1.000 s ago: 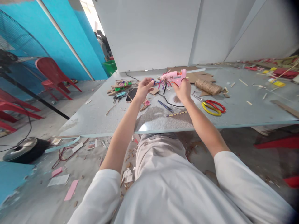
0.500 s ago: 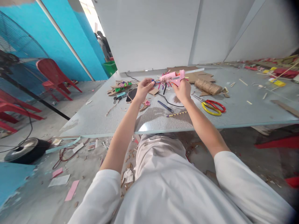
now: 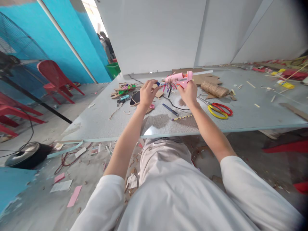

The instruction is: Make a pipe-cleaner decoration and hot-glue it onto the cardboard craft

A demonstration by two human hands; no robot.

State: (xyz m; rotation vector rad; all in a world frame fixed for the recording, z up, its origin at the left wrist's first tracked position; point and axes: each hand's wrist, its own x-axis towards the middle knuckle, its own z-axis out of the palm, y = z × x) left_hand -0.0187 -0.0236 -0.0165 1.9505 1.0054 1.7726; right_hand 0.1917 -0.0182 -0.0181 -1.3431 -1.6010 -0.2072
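My right hand (image 3: 189, 92) grips a pink hot glue gun (image 3: 180, 78), raised over the grey table (image 3: 101, 115) with its nozzle pointing left. My left hand (image 3: 147, 93) is closed in a pinch on a small blue piece (image 3: 158, 83) held right at the nozzle. Between the two hands sits a small bundle of red, pink and purple strips (image 3: 168, 85). The gun's black cord (image 3: 176, 106) trails across the table below my hands.
Red and yellow scissors (image 3: 219, 110), a twine spool (image 3: 214, 89), a striped pencil (image 3: 182, 117) and a blue pen (image 3: 170, 109) lie near my right arm. A phone (image 3: 135, 97) and craft flowers (image 3: 125, 88) sit left. Red chairs (image 3: 56, 80) and a fan stand left.
My left hand dropped slightly and turned, bringing the blue piece closer to the nozzle. The glue gun shifted a little to the right.
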